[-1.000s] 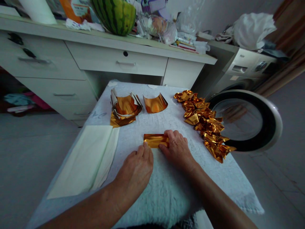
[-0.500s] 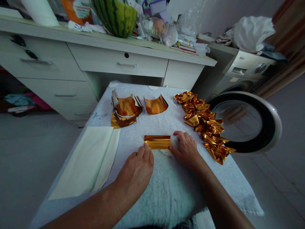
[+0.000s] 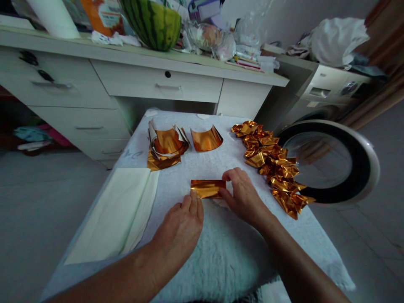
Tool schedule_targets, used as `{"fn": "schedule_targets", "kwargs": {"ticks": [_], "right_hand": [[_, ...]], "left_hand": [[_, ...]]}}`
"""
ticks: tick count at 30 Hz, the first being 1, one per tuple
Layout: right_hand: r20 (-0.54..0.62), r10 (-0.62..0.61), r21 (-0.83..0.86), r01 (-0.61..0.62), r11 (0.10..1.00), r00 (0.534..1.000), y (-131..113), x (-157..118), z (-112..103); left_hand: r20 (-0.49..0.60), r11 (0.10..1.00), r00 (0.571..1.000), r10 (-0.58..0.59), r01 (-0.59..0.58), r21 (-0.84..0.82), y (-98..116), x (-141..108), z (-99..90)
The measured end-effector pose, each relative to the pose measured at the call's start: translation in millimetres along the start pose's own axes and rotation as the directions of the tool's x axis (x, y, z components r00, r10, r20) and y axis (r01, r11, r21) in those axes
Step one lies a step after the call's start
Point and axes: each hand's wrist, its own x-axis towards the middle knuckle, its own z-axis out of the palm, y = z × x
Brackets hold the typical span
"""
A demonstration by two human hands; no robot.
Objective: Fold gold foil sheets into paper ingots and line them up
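A folded strip of gold foil paper (image 3: 206,188) lies flat on the cloth in front of me. My left hand (image 3: 183,221) presses its bunched fingertips on the strip's lower left corner, thumb hidden. At the right end, my right hand (image 3: 243,195) has its thumb on the lower corner and its index finger at the upper one, gripping the short edge. Behind the strip stand a single curled gold sheet (image 3: 206,139) and a stack of curled gold sheets (image 3: 167,142). A row of crumpled gold foil pieces (image 3: 268,155) runs along the right side.
Pale folded paper (image 3: 110,214) covers the left side of the cloth-covered table (image 3: 221,162). Beyond it is a white drawer counter (image 3: 167,86) bearing a cut watermelon (image 3: 154,25) and clutter. The open round door (image 3: 328,162) of a washing machine (image 3: 331,88) stands beside the table's right edge.
My right hand has moved left onto the strip's right end, its index finger closing in from beyond the upper corner. My left hand stays on the left corner.
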Motion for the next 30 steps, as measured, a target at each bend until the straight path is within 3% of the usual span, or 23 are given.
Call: {"fn": "schedule_targets", "kwargs": {"ticks": [3, 7, 13, 18, 22, 30], "right_hand": [[0.129, -0.12, 0.041, 0.115, 0.993, 0.984, -13, 12, 6], [0.237, -0.154, 0.079, 0.139, 0.987, 0.959, -16, 20, 19], [0.2, -0.136, 0.02, 0.134, 0.991, 0.97, -13, 15, 30], [0.194, -0.169, 0.033, 0.166, 0.986, 0.966, -6, 11, 27], [0.171, -0.216, 0.113, 0.198, 0.974, 0.961, 4, 8, 22], [-0.017, -0.075, 0.068, 0.076, 0.995, 0.997, 20, 9, 24]], "left_hand": [[-0.013, 1.0, 1.0, -0.001, 0.001, 0.002, 0, -1, 0.2], [-0.007, 0.999, 1.0, -0.011, 0.011, -0.039, -3, -2, -0.8], [-0.055, 0.987, 0.992, -0.11, 0.103, -0.123, -5, -7, 2.5], [-0.156, 0.992, 0.983, -0.094, 0.079, -0.103, -5, -11, 12.1], [-0.164, 0.99, 0.982, -0.098, 0.079, -0.115, -6, -10, 13.7], [-0.144, 0.946, 0.976, -0.163, 0.113, -0.304, -20, -3, 10.4]]}}
